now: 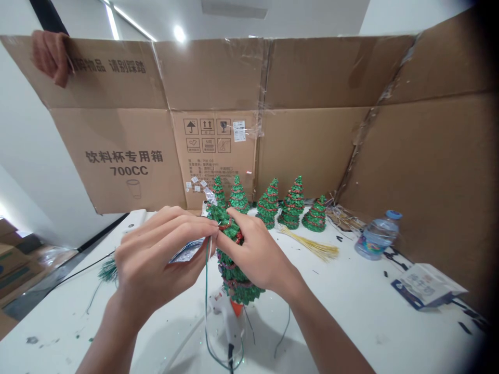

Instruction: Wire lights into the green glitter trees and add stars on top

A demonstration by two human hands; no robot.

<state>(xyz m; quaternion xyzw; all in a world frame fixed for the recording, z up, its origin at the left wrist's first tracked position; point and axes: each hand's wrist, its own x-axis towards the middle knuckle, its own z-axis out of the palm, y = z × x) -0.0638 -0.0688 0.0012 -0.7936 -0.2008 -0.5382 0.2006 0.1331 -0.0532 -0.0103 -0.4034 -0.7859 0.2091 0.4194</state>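
Observation:
My left hand (156, 257) is closed, with thumb and fingertips pinching a thin green cord (206, 296) that hangs down in a loop toward the table. My right hand (259, 252) grips a small green artificial Christmas tree (239, 283) near its top, and its thumb meets the left fingertips there. Red trim winds round the tree, which stands upright. Both hands hide part of its upper half. Below it lies a white glue gun (232, 324) with a dark cable. Something orange (236, 307) shows just under the tree's lower edge.
Several finished-looking trees (292, 205) stand behind. Yellow strands (312, 244), a water bottle (377, 236) and a white packet (427, 285) lie or stand on the right. Green strands (108, 269) are at left. Cardboard (312, 140) walls the back; another person's hand (50, 56) rests over it.

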